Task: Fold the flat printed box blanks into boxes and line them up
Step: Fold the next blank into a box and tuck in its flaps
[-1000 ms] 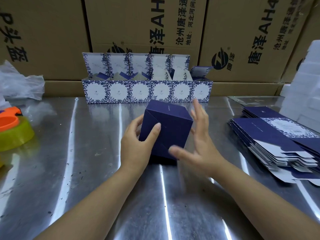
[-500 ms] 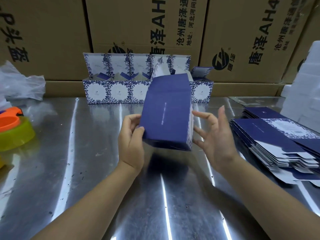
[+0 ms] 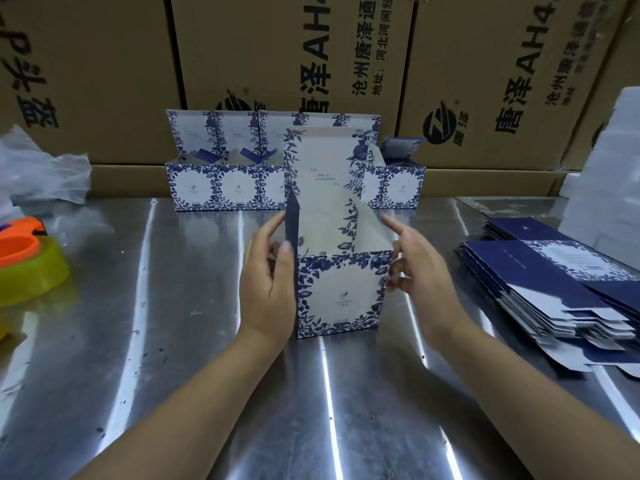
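A folded box [image 3: 341, 292] with a blue floral print stands upright on the steel table [image 3: 166, 358], top open, lid flap raised at the back and side flaps up. My left hand [image 3: 266, 289] lies flat against its left side, thumb along the front-left edge. My right hand [image 3: 422, 271] touches its right side, index finger stretched along the right flap. A row of several folded boxes [image 3: 194, 185] with lids up stands behind it at the table's back. A fanned stack of flat navy blanks [image 3: 540, 278] lies at the right.
Large brown cartons [image 3: 277, 64] form a wall behind the row. An orange and yellow tape dispenser [image 3: 24, 261] and a crumpled plastic bag [image 3: 41, 174] sit at the left. White foam blocks [image 3: 609, 188] are piled at the far right.
The box was tilted bottom-up between my hands, then turned over in the air; now it stands upright on the table with its top open and a hand on each side.
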